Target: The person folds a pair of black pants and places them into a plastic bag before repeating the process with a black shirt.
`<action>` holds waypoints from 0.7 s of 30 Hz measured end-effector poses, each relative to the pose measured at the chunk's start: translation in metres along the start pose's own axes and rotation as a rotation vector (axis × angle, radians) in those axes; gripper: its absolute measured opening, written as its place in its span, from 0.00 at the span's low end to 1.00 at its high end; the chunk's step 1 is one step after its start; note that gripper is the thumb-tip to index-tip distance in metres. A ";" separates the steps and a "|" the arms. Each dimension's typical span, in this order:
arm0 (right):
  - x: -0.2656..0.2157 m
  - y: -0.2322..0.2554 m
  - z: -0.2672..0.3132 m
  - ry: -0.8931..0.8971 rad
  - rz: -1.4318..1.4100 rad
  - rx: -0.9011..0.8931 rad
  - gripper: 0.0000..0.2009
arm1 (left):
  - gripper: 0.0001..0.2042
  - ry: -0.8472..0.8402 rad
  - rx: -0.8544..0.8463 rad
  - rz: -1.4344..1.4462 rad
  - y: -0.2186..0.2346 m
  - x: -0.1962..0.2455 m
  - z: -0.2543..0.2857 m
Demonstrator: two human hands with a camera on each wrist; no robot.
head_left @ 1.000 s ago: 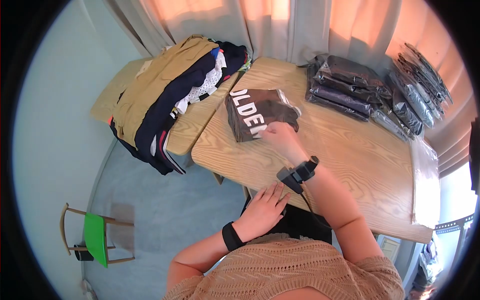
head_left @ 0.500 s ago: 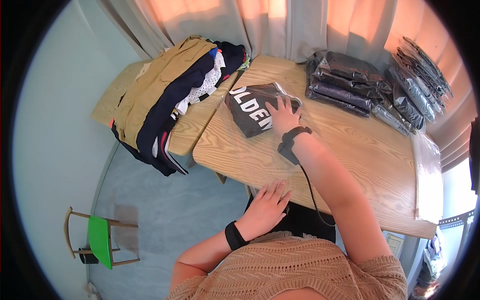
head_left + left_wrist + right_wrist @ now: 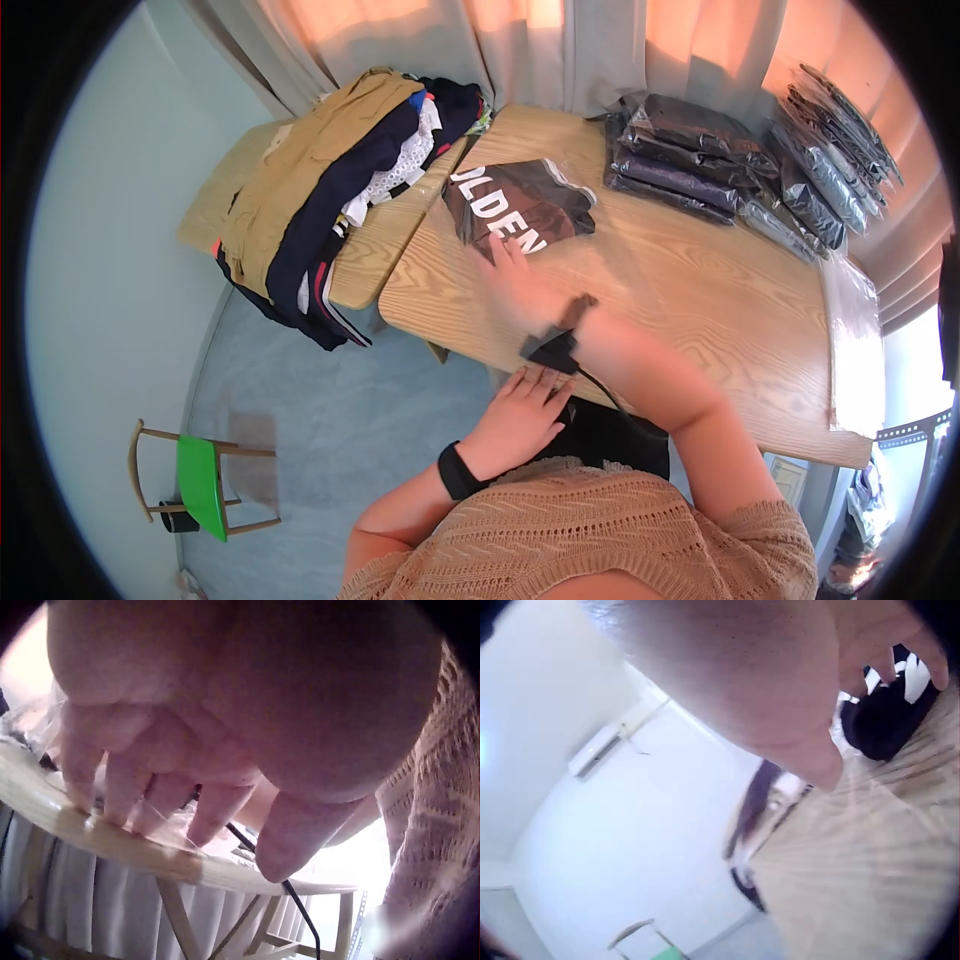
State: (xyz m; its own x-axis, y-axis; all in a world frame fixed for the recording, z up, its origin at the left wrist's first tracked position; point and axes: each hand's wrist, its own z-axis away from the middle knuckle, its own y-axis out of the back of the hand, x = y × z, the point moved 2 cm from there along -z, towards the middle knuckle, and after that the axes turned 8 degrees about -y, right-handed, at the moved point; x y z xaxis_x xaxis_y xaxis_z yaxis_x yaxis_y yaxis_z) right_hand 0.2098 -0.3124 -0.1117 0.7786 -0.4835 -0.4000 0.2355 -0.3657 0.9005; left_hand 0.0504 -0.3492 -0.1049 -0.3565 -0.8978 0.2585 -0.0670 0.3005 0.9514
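A folded dark garment [image 3: 510, 205] with large white letters lies flat on the wooden table inside a clear plastic bag [image 3: 598, 240]. Over its near edge is my right hand [image 3: 525, 285], blurred, with extended fingers reaching the lowest letters. In the right wrist view those fingers overlap the lettered cloth [image 3: 885, 724]. My left hand [image 3: 520, 415] lies palm down at the table's front edge, fingers straight and slightly spread. The left wrist view shows its fingertips along the rim, with thin clear film beside them.
Loose clothes [image 3: 330, 180] are heaped on the adjoining table at left. Bagged dark garments [image 3: 690, 150] are stacked at the back right, and clear plastic bags [image 3: 855, 350] lie along the right edge. A black cable [image 3: 610, 390] trails from my right wrist. A green chair [image 3: 200, 485] stands at left.
My right hand first moved up onto the garment with spread fingers, then swept down and left toward its near edge. The garment now lies flatter. My left hand stayed at the table edge.
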 end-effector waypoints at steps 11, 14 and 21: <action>0.082 0.181 0.084 -0.042 -0.953 -0.553 0.10 | 0.14 0.390 0.730 0.854 0.103 -0.084 0.064; 0.126 0.153 0.038 -0.508 -0.763 -0.198 0.14 | 0.17 0.679 0.663 0.857 0.083 -0.129 0.034; 0.152 0.101 0.013 -0.827 -0.812 -0.378 0.17 | 0.15 0.837 0.381 0.956 0.052 -0.165 0.007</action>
State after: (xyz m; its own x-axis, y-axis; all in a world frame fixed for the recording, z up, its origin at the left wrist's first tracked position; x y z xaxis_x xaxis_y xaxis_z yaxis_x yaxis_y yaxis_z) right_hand 0.3448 -0.4333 -0.0834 -0.2466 -0.6325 -0.7343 0.7434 -0.6095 0.2754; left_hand 0.0991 -0.1835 -0.0991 0.2596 -0.1685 0.9509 -0.4174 0.8684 0.2678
